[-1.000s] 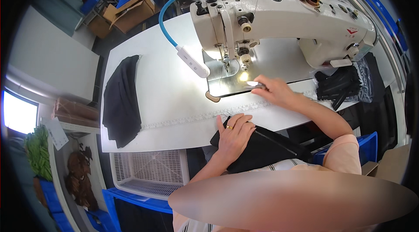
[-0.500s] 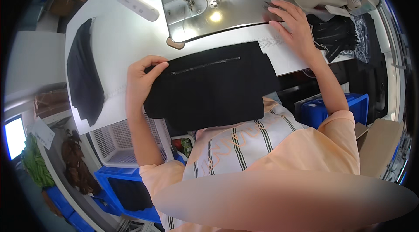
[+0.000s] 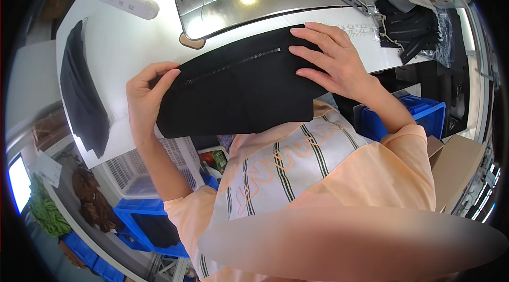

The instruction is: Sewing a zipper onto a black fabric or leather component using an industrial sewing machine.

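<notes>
Black fabric (image 3: 238, 91) with a zipper (image 3: 233, 63) overhangs the bench's (image 3: 138, 43) near edge. Left hand (image 3: 146, 93) pinches its left end; right hand (image 3: 331, 59) lies spread flat on its right end.

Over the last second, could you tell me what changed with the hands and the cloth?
The black zippered piece came up from the lap onto the table edge, left hand gripping its end, right hand flat on it. The dark cloth stayed put.
</notes>
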A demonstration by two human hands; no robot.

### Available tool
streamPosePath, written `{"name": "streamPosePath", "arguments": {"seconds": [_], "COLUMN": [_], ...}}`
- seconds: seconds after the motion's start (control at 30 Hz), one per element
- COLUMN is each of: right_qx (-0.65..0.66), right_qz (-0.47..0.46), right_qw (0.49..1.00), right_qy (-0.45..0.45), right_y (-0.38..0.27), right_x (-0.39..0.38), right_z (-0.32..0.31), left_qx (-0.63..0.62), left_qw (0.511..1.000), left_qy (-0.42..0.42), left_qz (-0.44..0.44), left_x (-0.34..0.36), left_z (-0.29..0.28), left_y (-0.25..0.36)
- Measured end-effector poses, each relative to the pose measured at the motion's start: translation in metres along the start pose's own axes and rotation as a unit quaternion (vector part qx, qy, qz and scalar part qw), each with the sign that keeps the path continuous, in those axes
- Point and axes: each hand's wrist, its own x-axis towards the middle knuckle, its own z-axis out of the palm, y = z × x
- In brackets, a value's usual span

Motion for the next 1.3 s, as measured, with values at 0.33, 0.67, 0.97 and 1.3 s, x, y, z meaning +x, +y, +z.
{"name": "streamPosePath", "arguments": {"seconds": [0.33,0.67,0.97,1.3], "right_qx": [0.072,0.328,0.365,0.347], "right_qz": [0.122,0.157,0.16,0.184], "right_qw": [0.985,0.905,0.891,0.91], "right_qy": [-0.097,-0.222,-0.217,-0.129], "right_y": [0.012,0.035,0.055,0.057], "right_x": [0.042,0.079,0.082,0.071], "right_z": [-0.006,-0.003,-0.003,0.011], "left_qx": [0.183,-0.006,-0.013,0.113], "left_qw": [0.979,1.0,0.995,0.983], "left_qy": [-0.042,-0.001,-0.065,-0.093], "left_qz": [0.083,-0.03,-0.075,0.107], "left_x": [-0.022,-0.016,0.0,0.035], "left_z": [0.003,-0.012,-0.035,-0.005], "left_y": [0.018,-0.001,-0.006,0.018]}}
